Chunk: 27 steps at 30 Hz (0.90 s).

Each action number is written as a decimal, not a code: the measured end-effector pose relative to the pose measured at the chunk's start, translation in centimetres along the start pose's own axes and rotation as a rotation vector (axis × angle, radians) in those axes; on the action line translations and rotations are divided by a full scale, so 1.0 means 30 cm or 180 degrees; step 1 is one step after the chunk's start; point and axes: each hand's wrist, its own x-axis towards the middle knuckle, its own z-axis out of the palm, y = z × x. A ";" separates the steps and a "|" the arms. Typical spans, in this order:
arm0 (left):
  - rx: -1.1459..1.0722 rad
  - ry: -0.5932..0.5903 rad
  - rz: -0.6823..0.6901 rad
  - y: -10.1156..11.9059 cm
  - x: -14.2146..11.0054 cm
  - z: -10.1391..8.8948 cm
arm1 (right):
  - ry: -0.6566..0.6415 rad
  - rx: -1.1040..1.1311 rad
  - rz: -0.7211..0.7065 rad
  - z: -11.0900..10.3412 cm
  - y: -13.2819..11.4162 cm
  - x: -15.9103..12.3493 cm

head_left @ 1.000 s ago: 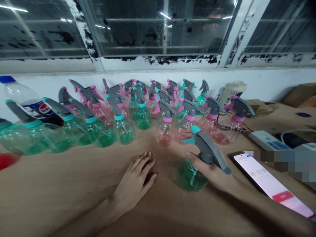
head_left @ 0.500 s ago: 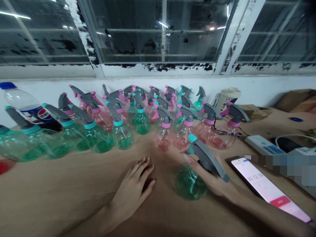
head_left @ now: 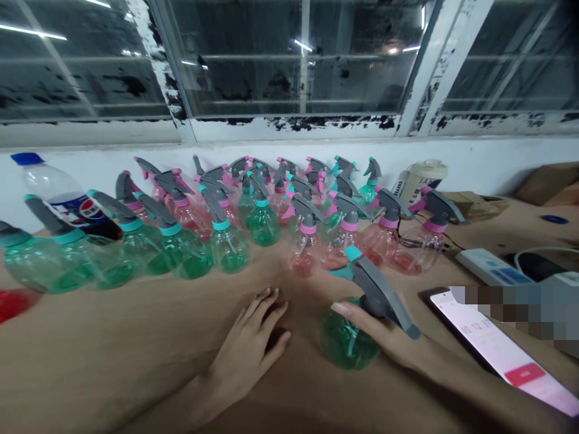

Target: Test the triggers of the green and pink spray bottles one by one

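A green spray bottle (head_left: 350, 340) with a dark grey head and teal nozzle stands on the table in front of me. My right hand (head_left: 377, 325) is around its neck, the thumb in front over the shoulder. Its other fingers are mostly hidden behind the head; fingertips show past the teal trigger. To the left, my left hand (head_left: 248, 343) lies palm down on the table, fingers apart, holding nothing. Beyond both hands stand several more spray bottles: green ones with teal collars (head_left: 230, 250) and pink ones with pink collars (head_left: 305, 256).
A cola bottle (head_left: 67, 196) stands at the back left, and a red object (head_left: 15, 304) lies at the left edge. On the right are a lit phone (head_left: 493, 346), a power strip (head_left: 491, 268), a paper cup (head_left: 423, 178) and cardboard (head_left: 547, 184). Windows rise behind.
My right thumb has dropped from near the trigger to the bottle's shoulder, and its fingers have spread. My left hand rests as before. The view has shifted slightly.
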 end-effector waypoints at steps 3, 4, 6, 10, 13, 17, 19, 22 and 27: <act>-0.0303 -0.0045 -0.0038 0.024 -0.004 -0.026 | -0.0056 0.0397 0.0199 0.018 0.000 -0.008; -0.0425 -0.0063 -0.0031 0.036 -0.004 -0.037 | -0.0101 0.0551 0.0204 0.026 0.000 -0.010; -0.0650 -0.0069 0.0019 0.068 0.001 -0.062 | -0.0158 0.0861 0.0075 0.045 -0.004 -0.011; -0.0901 0.0005 0.0195 0.137 0.029 -0.103 | -0.0095 0.1250 -0.0215 0.091 -0.023 -0.004; -0.0928 0.0127 0.0125 0.166 0.049 -0.114 | -0.0054 0.1301 -0.0171 0.123 -0.045 0.015; -0.0870 0.0224 -0.0090 0.156 0.055 -0.130 | -0.0117 0.1290 -0.0119 0.153 -0.061 0.045; -0.0849 0.0237 -0.0157 0.132 0.054 -0.145 | -0.0227 0.1258 -0.0213 0.158 -0.057 0.052; -0.0719 0.0360 -0.0359 0.077 0.060 -0.168 | -0.0470 0.1091 -0.0432 0.148 -0.038 0.054; -0.0273 0.0622 -0.0837 -0.037 0.113 -0.173 | -0.0303 0.0710 -0.0212 0.087 0.024 0.077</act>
